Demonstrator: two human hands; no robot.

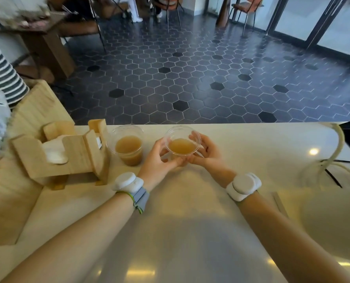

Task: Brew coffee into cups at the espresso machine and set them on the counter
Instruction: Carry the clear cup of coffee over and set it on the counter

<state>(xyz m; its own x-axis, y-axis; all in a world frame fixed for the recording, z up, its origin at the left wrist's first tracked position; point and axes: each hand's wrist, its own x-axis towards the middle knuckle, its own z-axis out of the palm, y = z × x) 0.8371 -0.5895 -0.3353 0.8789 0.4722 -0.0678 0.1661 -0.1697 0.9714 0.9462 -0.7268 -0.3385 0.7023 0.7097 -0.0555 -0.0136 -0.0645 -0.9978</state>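
Clear plastic cup (182,147), tan coffee inside, is wrapped by both hands near the far edge of the pale table (190,221). Head view only. Left hand (159,160) cups its left side, fingers (170,163) curled under the lower wall; right hand (207,154) closes on the right side, thumb by the rim. Both grip the same cup, likely to keep it level so nothing spills. Cannot tell whether the base touches the table or sits just above it.

A 2nd cup (129,148), same drink, stands on the table just beside the held one, to its left, nobody touching it. It touches or nearly touches a wooden napkin holder (71,156). Placement looks like a row for serving at the edge.

White wrist bands sit on both forearms. No espresso machine in view. Judgement: brewing done, 2nd set-down in progress or just finishing.
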